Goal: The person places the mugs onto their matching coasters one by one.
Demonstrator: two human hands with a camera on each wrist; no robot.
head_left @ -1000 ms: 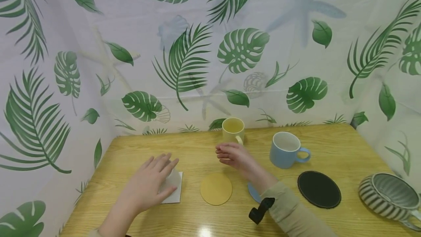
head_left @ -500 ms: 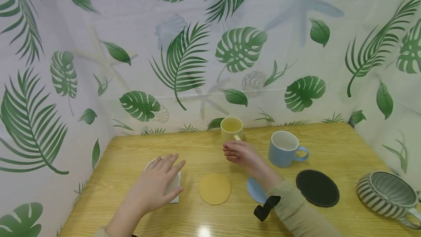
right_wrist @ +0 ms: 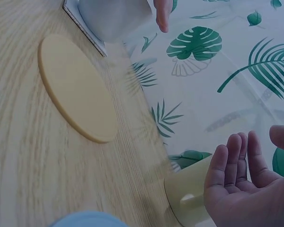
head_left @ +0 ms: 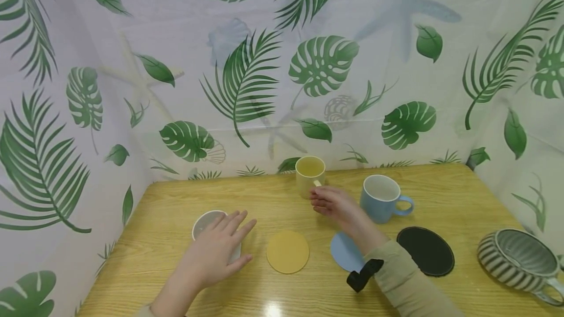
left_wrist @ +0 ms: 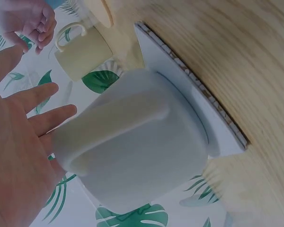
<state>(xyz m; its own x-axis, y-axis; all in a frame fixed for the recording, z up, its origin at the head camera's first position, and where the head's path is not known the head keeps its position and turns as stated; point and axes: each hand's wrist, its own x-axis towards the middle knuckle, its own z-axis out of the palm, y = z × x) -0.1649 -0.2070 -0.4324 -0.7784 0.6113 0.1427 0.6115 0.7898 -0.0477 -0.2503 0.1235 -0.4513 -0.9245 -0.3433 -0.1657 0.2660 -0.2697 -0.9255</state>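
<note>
Empty fingers [head_left: 244,231], straight on the left hand [head_left: 213,256], half-curled on the right hand [head_left: 339,207], could topple the adjacent white mug [left_wrist: 132,179] or yellow mug [head_left: 305,185] by sweeping carelessly.

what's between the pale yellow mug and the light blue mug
In the head view, bare wooden table shows between the pale yellow mug and light blue mug; the right hand hides part.

A wood-grain table [head_left: 152,214] is backed by a white cloth [head_left: 374,75] printed with green leaves, starfish and shells. A blue mug [head_left: 378,207] stands upright, handle to the right, a round blue coaster [head_left: 345,252] nearer the camera. Farther right are a black coaster [head_left: 425,252] and a striped cup [head_left: 504,265].
</note>
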